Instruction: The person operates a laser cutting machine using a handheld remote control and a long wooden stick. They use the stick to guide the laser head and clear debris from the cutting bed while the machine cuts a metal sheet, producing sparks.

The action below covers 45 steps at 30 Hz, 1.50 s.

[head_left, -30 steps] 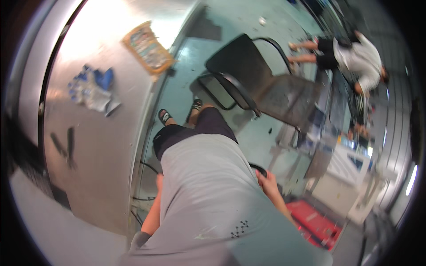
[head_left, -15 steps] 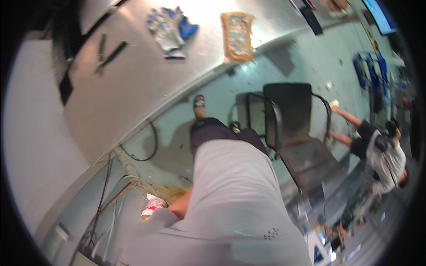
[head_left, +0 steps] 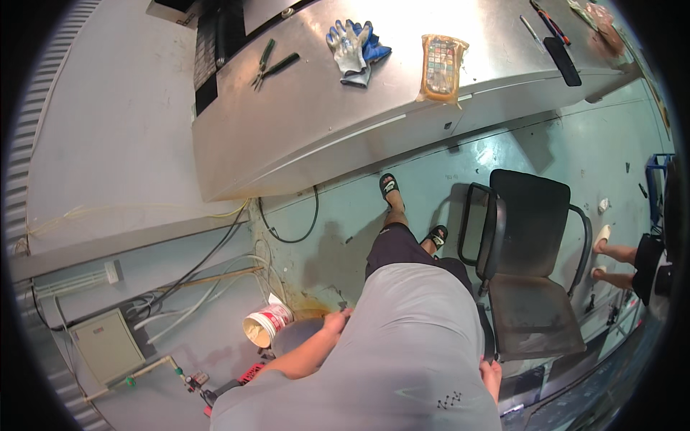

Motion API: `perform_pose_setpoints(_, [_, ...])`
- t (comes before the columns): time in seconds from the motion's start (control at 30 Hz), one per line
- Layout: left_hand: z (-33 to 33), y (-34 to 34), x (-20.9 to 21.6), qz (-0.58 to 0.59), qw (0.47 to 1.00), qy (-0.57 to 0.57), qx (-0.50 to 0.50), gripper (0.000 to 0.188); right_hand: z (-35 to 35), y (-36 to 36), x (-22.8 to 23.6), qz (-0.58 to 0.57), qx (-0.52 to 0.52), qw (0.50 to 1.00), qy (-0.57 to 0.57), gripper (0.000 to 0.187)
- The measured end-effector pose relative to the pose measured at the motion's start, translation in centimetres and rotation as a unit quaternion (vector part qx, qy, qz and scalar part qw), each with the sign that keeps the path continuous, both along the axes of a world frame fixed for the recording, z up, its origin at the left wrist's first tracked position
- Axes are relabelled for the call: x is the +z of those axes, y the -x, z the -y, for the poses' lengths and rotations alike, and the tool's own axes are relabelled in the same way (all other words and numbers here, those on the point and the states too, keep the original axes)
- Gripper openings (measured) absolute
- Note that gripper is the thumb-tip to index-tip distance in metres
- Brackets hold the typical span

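My left hand (head_left: 335, 321) hangs low at my left side, near a white bucket (head_left: 275, 318) with a red label. My right hand (head_left: 491, 373) is down at my right hip, beside the office chair; its fingers look partly curled. Small and partly hidden, the fingers of both hands do not show whether anything is in them. Neither hand touches the metal table (head_left: 287, 122). On it lie spread pliers (head_left: 269, 66) with dark handles, a pair of white and blue work gloves (head_left: 353, 52), and a keypad device (head_left: 441, 68) wrapped in yellowish plastic.
A black office chair (head_left: 535, 230) with armrests stands at my right. On the table's right lie a black flat case (head_left: 562, 62) and red-and-blue-handled pliers (head_left: 552, 23). Cables (head_left: 314, 215) loop on the floor below the table. Another person's legs (head_left: 618, 253) show at the far right.
My view has turned, so the table, chair and bucket sit further right in the picture. Both my hands have come into sight. The other person has shifted towards the right rim.
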State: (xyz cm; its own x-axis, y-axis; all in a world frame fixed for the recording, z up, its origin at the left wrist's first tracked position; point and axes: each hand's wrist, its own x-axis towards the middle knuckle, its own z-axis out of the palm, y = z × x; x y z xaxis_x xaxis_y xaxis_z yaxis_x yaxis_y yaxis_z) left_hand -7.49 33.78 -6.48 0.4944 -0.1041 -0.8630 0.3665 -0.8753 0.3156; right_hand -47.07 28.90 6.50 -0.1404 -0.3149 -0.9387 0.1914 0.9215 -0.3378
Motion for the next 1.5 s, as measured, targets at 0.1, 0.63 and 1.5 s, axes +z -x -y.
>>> perform_pose_setpoints(0.1, [-0.5, -1.1, 3.1, 0.065, 0.998, -0.009, -0.005, 0.026, 2.9, 0.4, 1.2, -0.011, 0.055, 0.998, -0.031, 0.012])
perform_pose_setpoints(0.63, [7.0, -7.6, 5.8, -0.073, 0.948, 0.253, 0.177, 0.05, 22.5, -5.2, 1.0, -0.005, 0.084, 0.965, 0.249, 0.043])
perform_pose_setpoints(1.5, [9.7, -17.9, 4.9, -0.111, 0.892, 0.436, 0.046, 0.034, 30.9, -49.7, -5.1, 0.285, 0.759, 0.569, -0.138, 0.044])
